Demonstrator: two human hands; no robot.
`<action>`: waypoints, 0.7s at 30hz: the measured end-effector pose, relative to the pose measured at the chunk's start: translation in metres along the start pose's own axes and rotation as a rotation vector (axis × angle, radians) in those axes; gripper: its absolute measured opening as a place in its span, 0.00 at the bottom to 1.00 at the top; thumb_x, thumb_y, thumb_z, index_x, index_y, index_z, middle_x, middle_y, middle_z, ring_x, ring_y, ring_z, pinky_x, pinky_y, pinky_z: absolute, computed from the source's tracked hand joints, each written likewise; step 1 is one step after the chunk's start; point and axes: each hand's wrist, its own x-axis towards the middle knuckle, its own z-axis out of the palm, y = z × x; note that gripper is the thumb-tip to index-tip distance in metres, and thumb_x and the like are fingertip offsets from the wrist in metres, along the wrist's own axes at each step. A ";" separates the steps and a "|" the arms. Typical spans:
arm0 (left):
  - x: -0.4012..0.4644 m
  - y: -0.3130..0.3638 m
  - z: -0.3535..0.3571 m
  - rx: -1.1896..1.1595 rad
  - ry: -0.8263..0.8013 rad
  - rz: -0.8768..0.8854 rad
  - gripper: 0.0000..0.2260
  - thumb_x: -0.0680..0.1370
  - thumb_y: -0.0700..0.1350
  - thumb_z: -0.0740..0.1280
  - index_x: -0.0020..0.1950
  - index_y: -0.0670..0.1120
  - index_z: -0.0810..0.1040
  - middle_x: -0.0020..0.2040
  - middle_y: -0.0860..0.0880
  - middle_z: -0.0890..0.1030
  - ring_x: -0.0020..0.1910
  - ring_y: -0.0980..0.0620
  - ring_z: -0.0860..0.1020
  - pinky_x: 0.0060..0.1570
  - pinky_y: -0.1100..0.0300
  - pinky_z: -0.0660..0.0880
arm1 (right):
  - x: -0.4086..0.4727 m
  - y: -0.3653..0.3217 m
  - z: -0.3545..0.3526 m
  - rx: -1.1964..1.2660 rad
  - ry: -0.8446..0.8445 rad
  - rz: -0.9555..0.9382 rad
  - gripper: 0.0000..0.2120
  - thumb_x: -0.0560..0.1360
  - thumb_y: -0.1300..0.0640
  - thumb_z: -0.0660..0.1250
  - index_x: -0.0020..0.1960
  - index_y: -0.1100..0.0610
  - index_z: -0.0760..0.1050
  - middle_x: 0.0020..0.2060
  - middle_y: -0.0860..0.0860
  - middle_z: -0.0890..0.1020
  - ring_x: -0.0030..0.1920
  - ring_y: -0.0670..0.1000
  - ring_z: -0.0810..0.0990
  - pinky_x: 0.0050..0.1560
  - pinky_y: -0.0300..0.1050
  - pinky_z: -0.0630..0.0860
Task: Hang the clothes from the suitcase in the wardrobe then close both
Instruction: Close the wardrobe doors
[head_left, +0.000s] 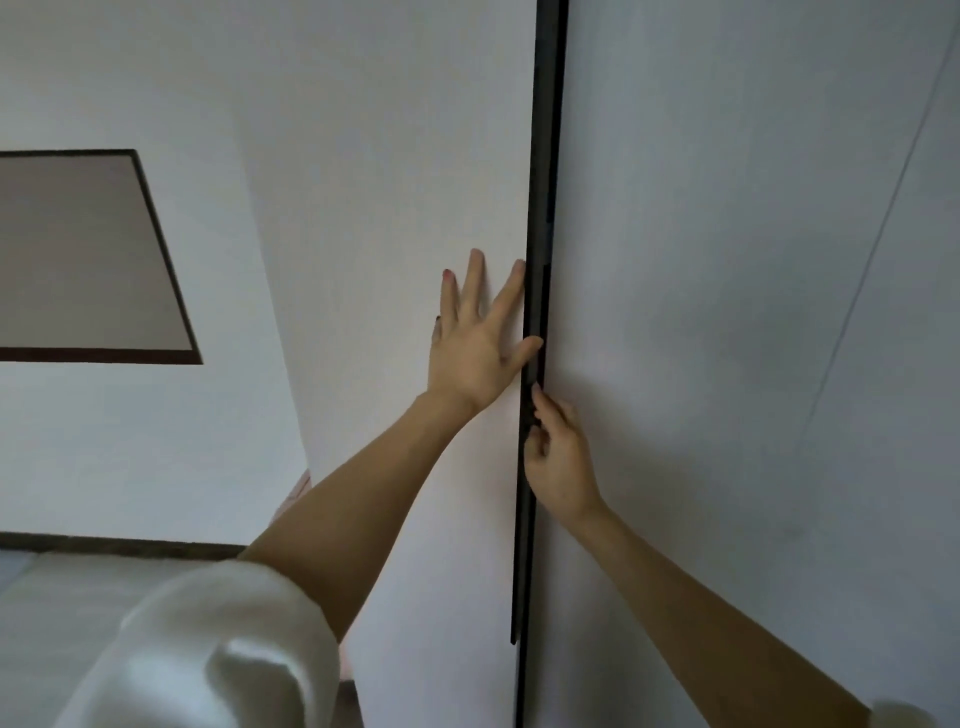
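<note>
Pressing flat with fingers spread, the left hand (475, 338) steadies the left wardrobe door (395, 218). The right hand (558, 457) curls its fingers around the black edge strip (540, 208) between the doors, likely to work the doors. No suitcase or clothes show.

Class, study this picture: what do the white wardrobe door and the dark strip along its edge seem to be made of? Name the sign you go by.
Wardrobe door: likely painted or laminated board, matt white; flat, even, no grain or glare.
Dark strip: possibly metal or plastic trim, matt black; straight, thin, uniform. The look leaves it open.
</note>
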 end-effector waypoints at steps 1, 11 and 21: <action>0.007 0.002 0.007 -0.010 -0.010 -0.006 0.33 0.78 0.58 0.60 0.76 0.57 0.44 0.77 0.47 0.39 0.75 0.39 0.38 0.69 0.40 0.62 | 0.008 0.006 0.000 0.001 0.009 0.030 0.22 0.75 0.70 0.57 0.69 0.64 0.67 0.61 0.60 0.74 0.59 0.57 0.76 0.62 0.37 0.69; 0.063 -0.016 0.058 0.361 -0.139 -0.010 0.27 0.81 0.58 0.52 0.76 0.60 0.42 0.77 0.48 0.36 0.75 0.40 0.36 0.72 0.40 0.54 | 0.089 0.055 0.012 0.063 -0.141 0.159 0.26 0.74 0.71 0.55 0.72 0.63 0.61 0.64 0.60 0.73 0.64 0.58 0.72 0.66 0.41 0.67; 0.078 -0.026 0.084 0.426 -0.091 -0.034 0.30 0.81 0.51 0.55 0.75 0.60 0.37 0.76 0.47 0.34 0.74 0.39 0.34 0.69 0.35 0.52 | 0.112 0.079 0.017 0.028 -0.102 0.039 0.23 0.74 0.72 0.56 0.69 0.67 0.64 0.61 0.62 0.70 0.61 0.59 0.72 0.63 0.39 0.66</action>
